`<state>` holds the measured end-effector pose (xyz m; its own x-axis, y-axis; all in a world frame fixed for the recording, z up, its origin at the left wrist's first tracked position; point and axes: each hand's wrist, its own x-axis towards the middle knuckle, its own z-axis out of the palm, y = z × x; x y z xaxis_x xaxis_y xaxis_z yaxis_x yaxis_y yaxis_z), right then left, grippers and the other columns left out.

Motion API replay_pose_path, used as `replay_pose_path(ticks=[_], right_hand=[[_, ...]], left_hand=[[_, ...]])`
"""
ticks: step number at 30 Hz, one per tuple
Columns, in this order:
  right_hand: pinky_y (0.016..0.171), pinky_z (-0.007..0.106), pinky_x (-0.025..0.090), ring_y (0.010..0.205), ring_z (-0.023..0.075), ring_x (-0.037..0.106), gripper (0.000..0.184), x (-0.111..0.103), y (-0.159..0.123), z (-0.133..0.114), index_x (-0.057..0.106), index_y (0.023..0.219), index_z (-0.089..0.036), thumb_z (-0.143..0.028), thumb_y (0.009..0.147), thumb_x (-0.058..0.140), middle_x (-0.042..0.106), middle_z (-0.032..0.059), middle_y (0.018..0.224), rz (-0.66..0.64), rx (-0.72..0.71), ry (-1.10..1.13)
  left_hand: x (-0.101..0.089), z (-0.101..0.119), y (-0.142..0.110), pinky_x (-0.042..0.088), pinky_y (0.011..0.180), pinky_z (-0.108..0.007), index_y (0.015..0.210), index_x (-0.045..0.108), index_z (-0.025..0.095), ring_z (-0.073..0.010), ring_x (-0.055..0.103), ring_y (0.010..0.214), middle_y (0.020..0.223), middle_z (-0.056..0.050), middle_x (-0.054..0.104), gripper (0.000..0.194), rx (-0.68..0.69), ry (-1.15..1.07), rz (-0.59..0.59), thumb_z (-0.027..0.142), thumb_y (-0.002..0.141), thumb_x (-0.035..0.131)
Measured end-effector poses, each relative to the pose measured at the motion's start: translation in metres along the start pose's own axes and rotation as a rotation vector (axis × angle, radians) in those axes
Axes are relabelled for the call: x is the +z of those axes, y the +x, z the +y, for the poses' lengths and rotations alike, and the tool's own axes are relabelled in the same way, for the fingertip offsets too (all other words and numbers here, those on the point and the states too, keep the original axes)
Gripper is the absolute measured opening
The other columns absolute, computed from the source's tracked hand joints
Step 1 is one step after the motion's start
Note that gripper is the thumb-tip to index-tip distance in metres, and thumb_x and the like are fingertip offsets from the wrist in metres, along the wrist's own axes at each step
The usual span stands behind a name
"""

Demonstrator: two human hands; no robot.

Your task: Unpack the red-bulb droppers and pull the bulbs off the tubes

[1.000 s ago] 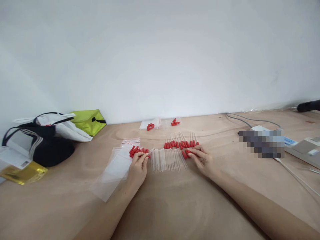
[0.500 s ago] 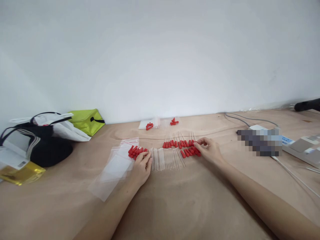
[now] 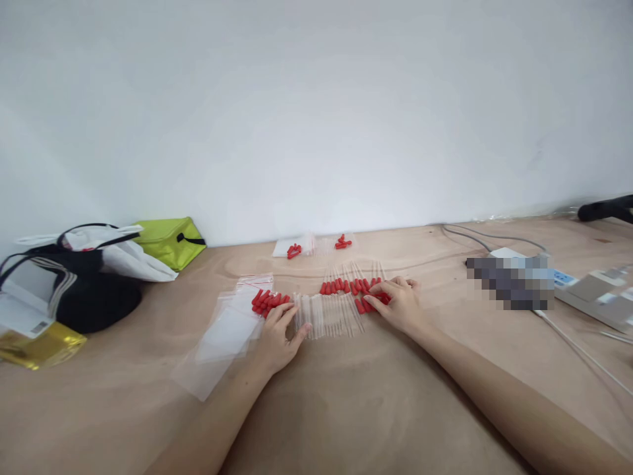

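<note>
My left hand (image 3: 281, 335) rests at the left end of a row of thin clear tubes (image 3: 329, 315), thumb and fingers apart. Beside its fingertips lies a heap of red rubber bulbs (image 3: 270, 302). My right hand (image 3: 399, 302) spreads over a second group of red bulbs (image 3: 363, 305), its thumb and forefinger apart and seemingly touching them; the palm covers part of the group. Behind it, several tubes with red bulbs on their near ends, like droppers (image 3: 341, 285), lie side by side, pointing toward the wall.
Clear zip bags (image 3: 225, 336) lie overlapping left of my left hand. Near the wall are two small bags with red bulbs (image 3: 294, 251). A black bag (image 3: 99, 300) and a green bag (image 3: 171, 243) stand left. A power strip (image 3: 601, 300) and cables lie right.
My right hand has moved left and spread over the red bulbs. My left thumb has swung away from its fingers, toward the clear tubes.
</note>
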<state>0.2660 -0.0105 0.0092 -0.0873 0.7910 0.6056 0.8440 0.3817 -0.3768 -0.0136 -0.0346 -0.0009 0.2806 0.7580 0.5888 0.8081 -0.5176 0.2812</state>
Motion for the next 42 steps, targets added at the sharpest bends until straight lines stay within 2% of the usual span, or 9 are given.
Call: replay_pose_path(ticks=[3,7,11,18,23,25,28,34,42], right_hand=[[0.080,0.037,0.021,0.079,0.0183,0.052,0.027,-0.002,0.003,0.005,0.065,0.070,-0.026,-0.047,0.076,0.049,0.067,0.0001,0.078,-0.013,0.074,-0.011],[0.078,0.038,0.025,0.081,0.0207,0.054,0.029,-0.004,0.013,0.027,0.065,0.073,-0.025,-0.046,0.076,0.045,0.066,0.0021,0.080,-0.030,0.441,-0.048],[0.074,0.039,0.031,0.074,0.0234,0.057,0.036,-0.001,0.021,0.047,0.066,0.066,-0.023,-0.056,0.067,0.050,0.066,0.0044,0.069,-0.207,0.707,-0.067],[0.057,0.033,0.035,0.047,0.0188,0.053,0.034,0.009,0.023,0.051,0.062,0.049,-0.022,-0.054,0.059,0.057,0.056,0.0029,0.042,-0.235,0.707,0.005],[0.059,0.033,0.034,0.054,0.0197,0.055,0.031,0.003,0.024,0.046,0.062,0.058,-0.021,-0.048,0.068,0.050,0.062,0.0045,0.054,-0.108,0.700,0.005],[0.065,0.033,0.034,0.063,0.0201,0.057,0.030,0.000,0.021,0.037,0.061,0.066,-0.020,-0.047,0.071,0.047,0.065,0.0050,0.066,0.001,0.609,0.031],[0.075,0.035,0.031,0.076,0.0199,0.055,0.026,0.000,0.011,0.016,0.059,0.073,-0.019,-0.042,0.075,0.048,0.065,0.0050,0.077,0.144,0.273,0.072],[0.079,0.035,0.024,0.081,0.0163,0.050,0.020,0.009,-0.019,-0.027,0.060,0.097,-0.022,-0.026,0.082,0.047,0.063,0.0026,0.083,0.031,-0.302,0.049],[0.081,0.036,0.023,0.077,0.0136,0.049,0.016,0.012,-0.026,-0.041,0.062,0.091,-0.027,-0.024,0.081,0.050,0.062,-0.0009,0.080,-0.007,-0.448,0.106]], left_hand=[[-0.001,0.001,0.000,0.045,0.084,-0.040,0.102,0.057,0.014,-0.0231,0.052,0.096,0.100,-0.011,0.057,0.036,0.002,-0.002,0.010,0.040,0.079,0.049],[-0.002,0.002,0.001,0.045,0.084,-0.040,0.100,0.057,0.014,-0.0223,0.053,0.095,0.099,-0.010,0.056,0.033,0.002,-0.007,0.019,0.038,0.080,0.048],[-0.002,0.003,0.003,0.045,0.084,-0.039,0.099,0.057,0.016,-0.0217,0.052,0.095,0.098,-0.009,0.055,0.029,0.000,0.002,0.022,0.036,0.081,0.047],[-0.001,0.003,0.004,0.044,0.083,-0.041,0.098,0.058,0.017,-0.0217,0.052,0.093,0.096,-0.008,0.055,0.025,0.033,0.008,0.046,0.033,0.081,0.048],[-0.003,0.004,0.005,0.043,0.084,-0.041,0.099,0.057,0.017,-0.0222,0.050,0.094,0.097,-0.009,0.055,0.025,0.060,0.041,0.053,0.031,0.082,0.048],[-0.003,0.003,0.005,0.042,0.085,-0.040,0.102,0.056,0.016,-0.0226,0.049,0.095,0.098,-0.009,0.054,0.026,0.070,0.054,0.053,0.030,0.082,0.047],[-0.003,0.003,0.005,0.041,0.086,-0.041,0.113,0.049,0.016,-0.0235,0.048,0.098,0.101,-0.010,0.053,0.034,0.070,0.078,0.062,0.031,0.082,0.047],[-0.004,0.013,0.006,0.038,0.090,-0.042,0.122,0.042,0.016,-0.0248,0.045,0.105,0.110,-0.012,0.051,0.043,0.158,0.122,0.053,0.030,0.082,0.047],[0.001,0.032,0.008,0.038,0.090,-0.043,0.089,0.064,0.023,-0.0203,0.053,0.098,0.095,-0.005,0.064,0.018,0.366,0.122,0.032,0.024,0.083,0.047]])
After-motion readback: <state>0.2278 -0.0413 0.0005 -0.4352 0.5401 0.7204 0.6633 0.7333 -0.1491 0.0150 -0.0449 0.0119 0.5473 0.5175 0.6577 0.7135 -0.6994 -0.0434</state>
